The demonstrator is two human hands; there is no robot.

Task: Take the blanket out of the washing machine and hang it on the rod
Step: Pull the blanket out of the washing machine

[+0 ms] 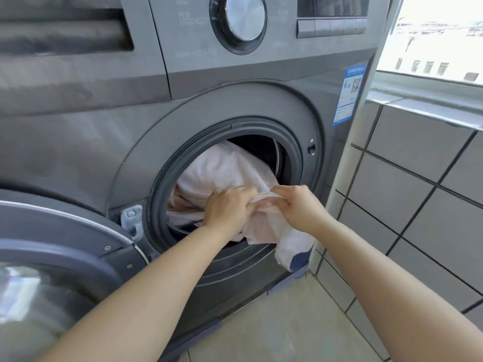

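Two hands are at the mouth of the drum, both on one blanket. The left hand [230, 207] has its fingers curled into the pale pink blanket [222, 171], gripping a bunched fold. The right hand [298, 205], just beside it and nearly touching, pinches the same fold with bent fingers and thumb. The blanket is half out: most of it is heaped inside the drum beyond the hands, and one end spills over the rubber door seal [162, 178] below the right wrist, hanging down the front with a dark blue patch at its tip. Its long run goes from deep in the drum out and down toward the floor. Around the hands stands one grey front-loading washing machine [86, 142]; its door [52, 231] is swung open left of the left forearm. Above are one round control dial [244, 20] and a row of buttons [332, 27]. Right of the right arm is a grey tiled wall [418, 178].
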